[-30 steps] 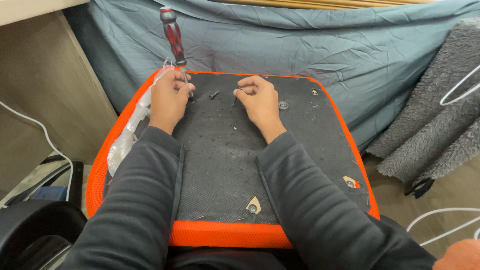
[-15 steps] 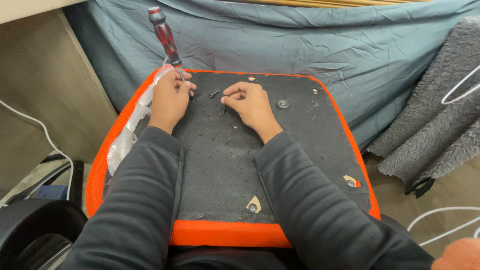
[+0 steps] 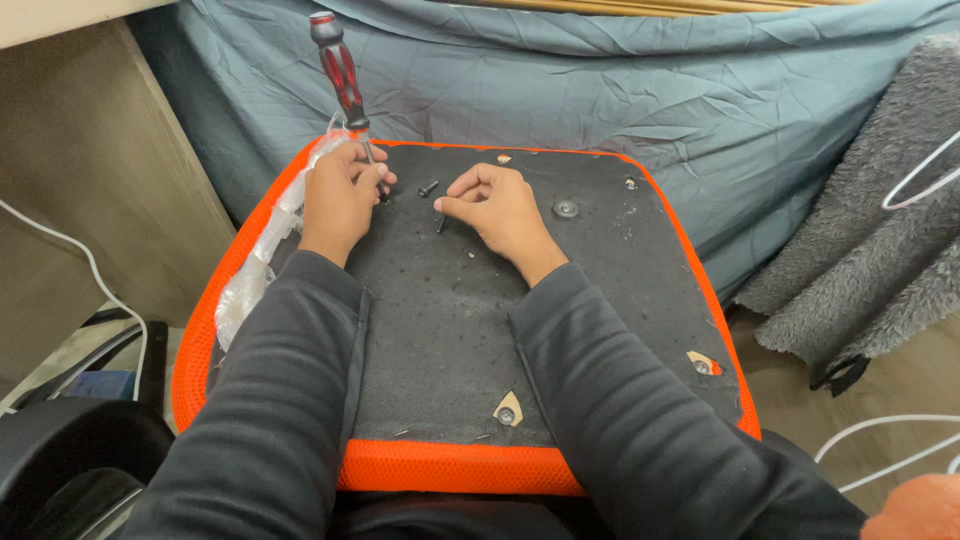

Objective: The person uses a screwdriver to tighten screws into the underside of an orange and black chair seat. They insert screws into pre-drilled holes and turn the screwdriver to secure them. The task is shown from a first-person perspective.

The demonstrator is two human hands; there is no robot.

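Holding a red-and-black screwdriver (image 3: 342,75) upright, the left hand (image 3: 340,195) has its grip closed around the shaft just below the handle, with the tip down near the far left corner of the seat base (image 3: 440,330), an upturned chair seat with dark fabric underside and an orange mesh rim. The right hand (image 3: 495,210) pinches a small dark screw (image 3: 441,222) between thumb and forefinger, its grip clenched on it, the screw's end touching the fabric. A second loose screw (image 3: 428,187) lies between the two hands, apart from both.

Doing this well seems to call for keeping the driver square to the surface rather than leaning, as its handle tilts slightly to the left, and for setting the pinched screw straight before any turning, since a small screw can roll away on the fabric.

Around them: a round metal insert (image 3: 565,209) sits just right of the right hand, and two cut flaps near the front edge expose fittings (image 3: 507,412). Crinkled clear plastic (image 3: 262,260) hangs along the left rim, close to the left wrist, and could snag the sleeve. A blue-grey cloth (image 3: 600,80) lies behind the seat, a grey fuzzy blanket (image 3: 870,230) to the right, and white cables (image 3: 70,250) trail on the floor.
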